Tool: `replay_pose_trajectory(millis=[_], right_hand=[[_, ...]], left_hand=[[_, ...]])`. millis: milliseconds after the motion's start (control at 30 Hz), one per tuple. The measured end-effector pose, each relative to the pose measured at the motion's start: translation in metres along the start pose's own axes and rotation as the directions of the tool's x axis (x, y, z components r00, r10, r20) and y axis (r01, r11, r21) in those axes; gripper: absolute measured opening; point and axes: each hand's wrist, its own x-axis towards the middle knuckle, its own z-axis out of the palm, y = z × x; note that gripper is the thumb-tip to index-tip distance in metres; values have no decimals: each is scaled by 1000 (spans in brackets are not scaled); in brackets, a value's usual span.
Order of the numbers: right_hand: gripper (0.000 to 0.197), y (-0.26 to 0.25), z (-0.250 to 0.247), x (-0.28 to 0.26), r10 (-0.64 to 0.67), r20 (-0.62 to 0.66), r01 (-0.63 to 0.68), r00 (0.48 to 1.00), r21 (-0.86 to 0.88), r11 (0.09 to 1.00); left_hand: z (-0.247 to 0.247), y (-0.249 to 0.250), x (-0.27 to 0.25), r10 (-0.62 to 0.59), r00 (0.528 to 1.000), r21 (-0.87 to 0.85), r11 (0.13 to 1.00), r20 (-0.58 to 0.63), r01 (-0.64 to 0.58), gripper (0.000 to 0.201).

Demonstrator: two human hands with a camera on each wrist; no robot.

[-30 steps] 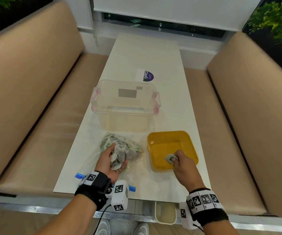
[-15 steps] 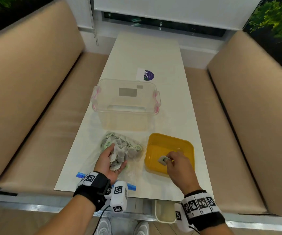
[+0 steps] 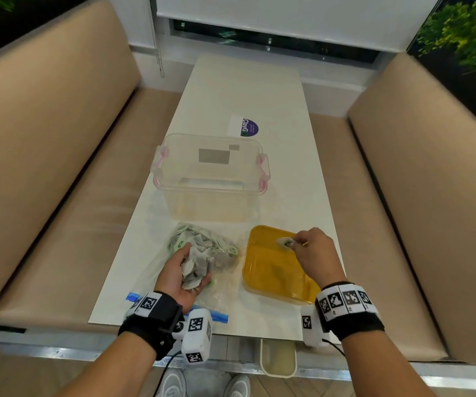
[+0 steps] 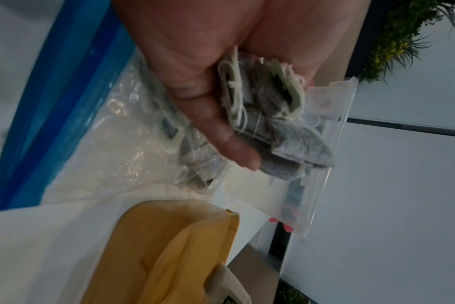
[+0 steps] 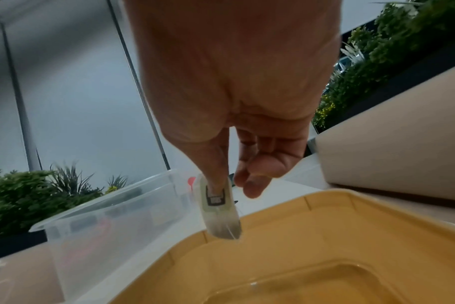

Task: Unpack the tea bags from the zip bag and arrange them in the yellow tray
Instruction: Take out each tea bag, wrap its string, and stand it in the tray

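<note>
the zip bag lies flat at the near edge of the worktop, just left of the yellow tray, with tea bags still heaped inside it. the tray's floor looks bare. beyond the tray stands a clear tub. the left hand, left of the tray, curls round a bundle of tea bags. the right hand pinches one tea bag above the tray's far rim.

head: high, looking down | wrists: close, along fingers | shared: yellow tray
</note>
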Motion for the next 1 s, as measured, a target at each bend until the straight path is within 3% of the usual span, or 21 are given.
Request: replay_pose_trajectory(millis=[133, 367, 567, 800, 1000], right_hand=[[13, 1, 8, 11, 6, -1, -6, 1000, 63, 998], [17, -6, 23, 29, -27, 151, 31, 988, -19, 999], [15, -13, 26, 32, -66, 156, 72, 986, -33, 997], [18, -18, 31, 32, -116, 137, 122, 984, -37, 992], [27, -25, 42, 30, -143, 161, 172, 977, -186, 967]], left_hand=[[-4, -1, 2, 4, 1000, 13, 1000, -21, -3, 46], [0, 0, -1, 8, 1000, 24, 1000, -19, -8, 39], [-2, -1, 0, 11, 999, 24, 1000, -36, -10, 43], [2, 0, -3, 10, 1000, 13, 1000, -28, -10, 32], [3, -1, -4, 16, 999, 20, 1000, -43, -15, 35]])
